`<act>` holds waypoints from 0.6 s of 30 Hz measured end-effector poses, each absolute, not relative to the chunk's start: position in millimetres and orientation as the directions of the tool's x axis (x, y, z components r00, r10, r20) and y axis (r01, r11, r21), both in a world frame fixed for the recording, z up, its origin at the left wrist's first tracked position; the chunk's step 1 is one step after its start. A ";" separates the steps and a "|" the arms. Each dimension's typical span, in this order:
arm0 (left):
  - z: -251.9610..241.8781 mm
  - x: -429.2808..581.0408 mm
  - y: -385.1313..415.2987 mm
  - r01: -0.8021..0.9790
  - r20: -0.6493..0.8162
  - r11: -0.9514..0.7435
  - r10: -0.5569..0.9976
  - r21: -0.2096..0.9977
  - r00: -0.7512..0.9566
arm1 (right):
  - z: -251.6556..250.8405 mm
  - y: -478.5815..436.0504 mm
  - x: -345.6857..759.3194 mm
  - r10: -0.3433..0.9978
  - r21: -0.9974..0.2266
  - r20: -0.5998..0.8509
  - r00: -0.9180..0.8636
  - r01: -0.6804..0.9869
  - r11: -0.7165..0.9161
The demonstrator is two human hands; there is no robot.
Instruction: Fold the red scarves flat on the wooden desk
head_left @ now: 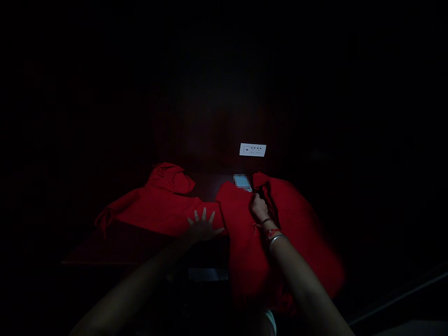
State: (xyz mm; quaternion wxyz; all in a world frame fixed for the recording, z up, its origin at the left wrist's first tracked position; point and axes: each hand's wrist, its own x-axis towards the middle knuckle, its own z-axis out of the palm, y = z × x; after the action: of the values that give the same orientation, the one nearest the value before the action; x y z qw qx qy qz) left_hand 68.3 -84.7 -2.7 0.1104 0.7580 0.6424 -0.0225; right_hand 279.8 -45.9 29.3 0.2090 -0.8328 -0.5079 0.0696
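A red garment [154,212] lies spread along a dark table, with cord-like ties hanging at its left end and a bunched part at the back left. My left hand [203,227] rests flat on it, fingers spread. Its right part [297,205] splits into two broad pieces of cloth that hang down over the front of the table. Between these pieces my right hand [259,207] is closed, apparently pinching the red cloth; the fingertips are hidden. Bracelets and a silver bangle circle the right wrist. Just beyond that hand is a small pale-blue item [242,182], blurred out.
A white socket panel [252,150] is on the dark wall behind the table. The table's front edge [101,262] shows at the left. A pale strip [208,274] appears below the table. Most of the surroundings are too dark to make out.
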 end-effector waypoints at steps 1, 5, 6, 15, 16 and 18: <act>-1.0 68.0 -83.3 0.977 -0.185 -0.159 0.965 0.144 0.184 | 30.0 -47.7 277.0 0.883 -0.375 0.111 0.456 0.842 -0.388; 7.0 64.4 -69.0 0.955 -0.113 -0.230 0.961 0.185 0.254 | 40.7 -50.3 263.7 0.931 -0.157 0.358 0.071 0.988 -0.015; 7.2 63.7 -65.2 0.951 -0.059 -0.249 0.963 0.184 0.263 | 44.4 -49.0 259.4 0.932 -0.103 0.351 -0.089 0.986 0.133; -22.1 63.0 -58.4 0.966 0.114 -0.234 0.968 0.111 0.222 | 39.9 -30.9 200.5 0.977 -0.057 0.096 -0.190 0.979 0.196; -23.4 62.9 -58.9 0.965 0.136 -0.236 0.966 0.112 0.220 | 36.5 -30.2 195.0 0.981 -0.055 0.107 -0.164 0.984 0.171; -24.3 62.9 -59.9 0.964 0.170 -0.241 0.961 0.114 0.220 | 32.8 -28.8 188.7 0.984 -0.063 0.133 -0.122 0.989 0.131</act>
State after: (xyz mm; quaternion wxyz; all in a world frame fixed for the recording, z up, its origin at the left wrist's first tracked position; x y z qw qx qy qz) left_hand 62.9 -59.9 -24.3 -0.0079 0.7810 0.6160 0.1028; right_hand 188.7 -28.8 32.8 0.0710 -0.6587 -0.7488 -0.0203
